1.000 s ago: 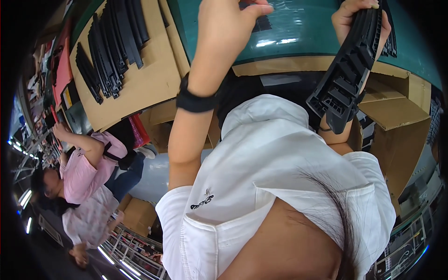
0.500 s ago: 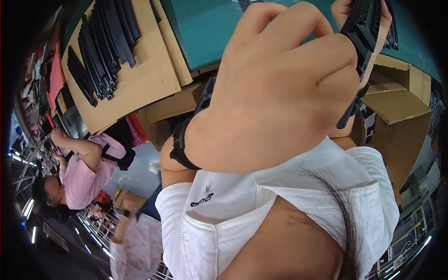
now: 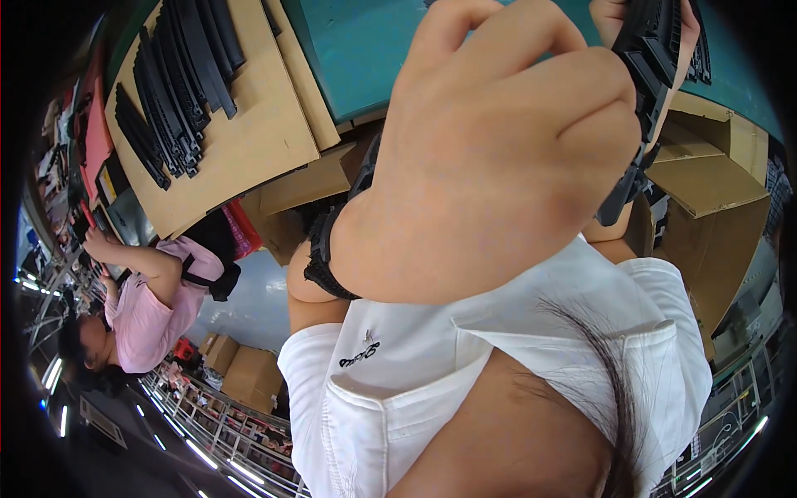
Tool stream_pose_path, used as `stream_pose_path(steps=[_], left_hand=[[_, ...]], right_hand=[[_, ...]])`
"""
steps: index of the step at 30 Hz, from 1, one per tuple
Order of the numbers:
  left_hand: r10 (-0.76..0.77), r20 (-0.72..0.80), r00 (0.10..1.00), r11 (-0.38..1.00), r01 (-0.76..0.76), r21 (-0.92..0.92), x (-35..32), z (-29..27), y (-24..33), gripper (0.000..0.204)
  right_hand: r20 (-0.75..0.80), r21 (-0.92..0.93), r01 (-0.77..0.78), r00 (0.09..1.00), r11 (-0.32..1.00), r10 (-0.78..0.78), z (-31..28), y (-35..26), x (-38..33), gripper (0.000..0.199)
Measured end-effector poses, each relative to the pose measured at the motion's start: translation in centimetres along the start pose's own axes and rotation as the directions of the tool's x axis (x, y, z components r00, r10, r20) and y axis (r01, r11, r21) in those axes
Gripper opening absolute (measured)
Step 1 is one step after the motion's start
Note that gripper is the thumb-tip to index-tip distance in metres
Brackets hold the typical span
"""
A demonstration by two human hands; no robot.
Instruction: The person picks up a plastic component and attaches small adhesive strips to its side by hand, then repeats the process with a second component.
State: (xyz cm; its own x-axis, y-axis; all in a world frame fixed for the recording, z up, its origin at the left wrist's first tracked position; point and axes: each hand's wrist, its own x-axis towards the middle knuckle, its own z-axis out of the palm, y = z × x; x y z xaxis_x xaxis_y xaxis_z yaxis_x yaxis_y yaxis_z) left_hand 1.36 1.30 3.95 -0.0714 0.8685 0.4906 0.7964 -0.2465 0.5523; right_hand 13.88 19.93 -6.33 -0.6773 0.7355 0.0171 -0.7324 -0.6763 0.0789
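Note:
Large in the middle is the back of my left hand (image 3: 498, 174), its fingers curled against a black ribbed plastic strip (image 3: 649, 70) at the upper right. Behind that strip, partly covered by it, my right hand (image 3: 688, 37) wraps round the same piece. The strip slants down past my left knuckles, and its lower end shows below them. My left fingertips and the exact grip are hidden. More black plastic strips (image 3: 187, 66) lie in rows on a flat cardboard sheet (image 3: 266, 137) at the upper left.
A green tabletop (image 3: 357, 58) spans the far side. An opened cardboard box (image 3: 718, 199) stands at the right, close to my right arm. To the left, a person in a pink top (image 3: 154, 319) works with both hands raised. Brown cartons (image 3: 251, 378) sit on the floor behind.
Both hands stay on the black strip; my left hand has shifted slightly upward. A person in patterned clothing at the lower left has gone out of view, uncovering the cartons.

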Motion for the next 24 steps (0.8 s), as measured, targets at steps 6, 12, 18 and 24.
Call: stream_pose_path(steps=[6,12,18,24], left_hand=[[0.114,-0.016,0.993,0.993,-0.114,0.011,-0.8,-1.0,0.0,0.028],[0.226,-0.036,0.974,0.974,-0.225,0.025,-0.7,0.2,0.2,0.032],[0.072,-0.309,0.949,0.997,-0.080,-0.015,-1.7,3.2,1.6,0.024],[0.060,-0.392,0.918,0.997,-0.077,-0.028,-2.0,3.7,1.9,0.019]], right_hand=[[-0.016,0.003,0.013,1.000,1.000,-0.013,0.0,-0.6,-0.4,0.021],[-0.030,0.003,0.023,0.999,1.000,-0.023,0.1,-1.0,-0.8,0.022],[-0.048,0.001,0.031,0.998,1.000,-0.031,-0.1,-1.4,-1.2,0.022],[-0.067,0.001,0.039,0.997,0.999,-0.039,0.1,-1.6,-1.8,0.023]])
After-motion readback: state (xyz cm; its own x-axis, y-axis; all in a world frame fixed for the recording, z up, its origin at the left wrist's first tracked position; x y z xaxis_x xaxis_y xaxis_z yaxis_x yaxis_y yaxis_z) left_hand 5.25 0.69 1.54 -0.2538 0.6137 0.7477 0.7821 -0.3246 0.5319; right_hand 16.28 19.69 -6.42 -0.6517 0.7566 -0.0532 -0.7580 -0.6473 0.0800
